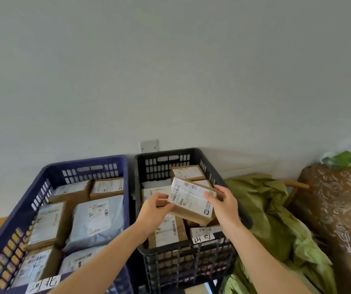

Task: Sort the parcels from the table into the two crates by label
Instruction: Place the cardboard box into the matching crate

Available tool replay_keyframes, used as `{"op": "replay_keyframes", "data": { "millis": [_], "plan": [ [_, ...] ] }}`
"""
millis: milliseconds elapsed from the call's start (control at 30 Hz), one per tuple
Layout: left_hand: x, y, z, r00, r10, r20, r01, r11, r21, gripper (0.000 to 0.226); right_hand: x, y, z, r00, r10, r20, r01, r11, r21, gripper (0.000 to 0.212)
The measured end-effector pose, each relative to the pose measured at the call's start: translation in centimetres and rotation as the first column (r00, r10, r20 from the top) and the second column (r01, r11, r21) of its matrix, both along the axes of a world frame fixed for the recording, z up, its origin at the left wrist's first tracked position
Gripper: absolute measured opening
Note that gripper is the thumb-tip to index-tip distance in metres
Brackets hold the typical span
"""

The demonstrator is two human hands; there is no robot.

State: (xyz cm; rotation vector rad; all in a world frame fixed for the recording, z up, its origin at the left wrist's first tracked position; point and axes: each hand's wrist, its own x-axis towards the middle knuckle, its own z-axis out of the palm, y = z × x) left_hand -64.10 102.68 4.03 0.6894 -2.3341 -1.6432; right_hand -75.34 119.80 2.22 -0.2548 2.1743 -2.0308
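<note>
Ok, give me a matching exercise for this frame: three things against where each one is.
Things:
1. brown parcel
2. grey mailer bag
3. green sheet

Places:
A. lying in the blue crate
B. bunched up to the right of the black crate
C. held over the black crate by the left hand and right hand

Pairs: 1-C, 2-A, 3-B

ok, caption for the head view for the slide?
Left hand and right hand hold a labelled parcel over the black crate, blue crate alongside.
</note>
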Motion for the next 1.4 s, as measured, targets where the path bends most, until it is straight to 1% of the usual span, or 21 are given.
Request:
{"op": "replay_keyframes", "data": {
  "millis": [167, 300, 467, 633, 800, 967, 1067, 1167, 1267, 1400],
  "plan": [
    [-3.0, -2.7, -0.2, 1.0, -0.013, 0.009, 0.013, 1.0, -0.021, 0.035, -3.5, -3.3, 0.0, 1.0, 0.025, 0.013, -0.026, 1.0, 0.004, 0.051],
    [-5.7, -5.5, -0.4, 1.0, 0.009, -0.014, -0.009, 0.999, -0.042, 0.037, -6.4, -6.5, 0.6, 1.0, 0.007, 0.004, -0.008, 1.0, 0.025, 0.055],
    [-9.0, -8.5, -0.5, 0.998, 0.056, -0.038, -0.058, 0.997, -0.051, 0.043, -9.7, -9.9, 0.9, 0.998, 0.056, -0.017, -0.055, 0.998, 0.033, 0.039],
    [-11.6, -10.3, -0.8, 0.995, 0.089, -0.042, -0.092, 0.993, -0.077, 0.043, -12.5, -12.1, 0.5, 0.994, 0.1, -0.051, -0.095, 0.991, 0.099, 0.053],
    [-13.8, -11.8, -1.2, 0.993, 0.119, -0.006, -0.119, 0.988, -0.098, 0.044, -15.6, -13.8, -0.4, 0.984, 0.174, -0.041, -0.166, 0.975, 0.149, 0.055],
    [-15.5, -12.9, -1.2, 0.978, 0.21, 0.022, -0.206, 0.971, -0.118, 0.042, -17.9, -16.2, -1.2, 0.961, 0.276, 0.009, -0.275, 0.955, 0.112, 0.056],
    [-16.1, -13.2, -1.3, 0.963, 0.263, 0.055, -0.252, 0.955, -0.158, 0.04, -18.8, -17.5, -1.9, 0.945, 0.322, 0.057, -0.326, 0.941, 0.086, 0.056],
    [-16.7, -13.4, -2.0, 0.949, 0.293, 0.115, -0.269, 0.945, -0.185, 0.038, -19.6, -18.6, -3.0, 0.934, 0.347, 0.087, -0.354, 0.93, 0.098, 0.055],
    [-17.1, -13.5, -3.2, 0.94, 0.283, 0.191, -0.246, 0.949, -0.197, 0.036, -20.0, -19.1, -4.3, 0.921, 0.368, 0.127, -0.383, 0.914, 0.132, 0.055],
    [-18.0, -13.5, -4.9, 0.917, 0.268, 0.296, -0.216, 0.956, -0.198, 0.024, -20.3, -18.8, -6.0, 0.907, 0.399, 0.137, -0.42, 0.887, 0.192, 0.055]
  ]
}}
